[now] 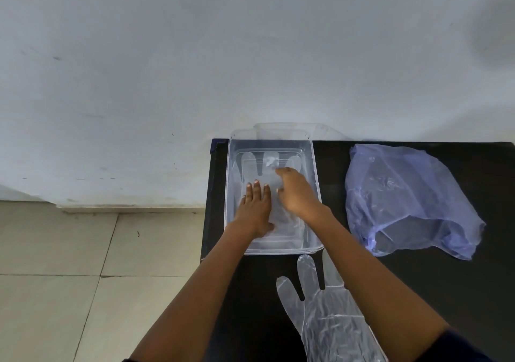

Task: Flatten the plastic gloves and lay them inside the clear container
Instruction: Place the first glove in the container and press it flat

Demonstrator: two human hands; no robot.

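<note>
A clear rectangular container (pixel 230 183) stands on the black table. A transparent plastic glove (pixel 252 163) lies flat inside it, fingers pointing away from me. My left hand (pixel 256 208) presses palm-down on the glove's near part, fingers spread. My right hand (pixel 296 191) rests further in, its fingertips pinched on the glove near the middle fingers. A second transparent glove (pixel 326 314) lies flat on the table in front of the container, partly under my right forearm.
A crumpled blue-violet plastic bag (pixel 404 197) sits to the right of the container. The clear lid (pixel 287 130) leans behind the container against the white wall. The table's left edge (pixel 207 200) runs close to the container, with tiled floor beyond.
</note>
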